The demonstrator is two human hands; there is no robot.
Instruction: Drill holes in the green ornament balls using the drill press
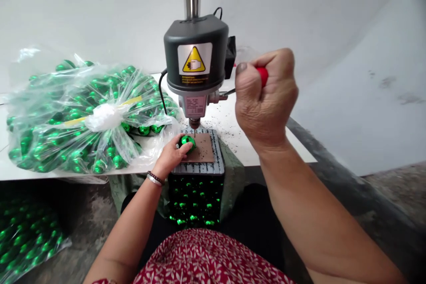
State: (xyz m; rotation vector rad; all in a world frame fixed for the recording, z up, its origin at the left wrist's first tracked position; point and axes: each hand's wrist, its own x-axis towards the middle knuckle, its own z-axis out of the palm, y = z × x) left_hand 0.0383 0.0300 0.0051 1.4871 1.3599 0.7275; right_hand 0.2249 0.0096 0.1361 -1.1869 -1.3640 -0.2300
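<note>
My left hand grips a shiny green ball that rests on a brown board, just left of the thin drill bit. A dark spot shows on the ball's top. Above them stands a drill press with a dark grey housing and a yellow warning label. On the right, my right hand is wrapped round the red knob of the press's lever. The board lies on the patterned base plate of the press.
A tied clear bag of green balls covers the left of the white table. More green balls sit below the base plate, and another bag lies at the lower left. Dark shavings dot the table.
</note>
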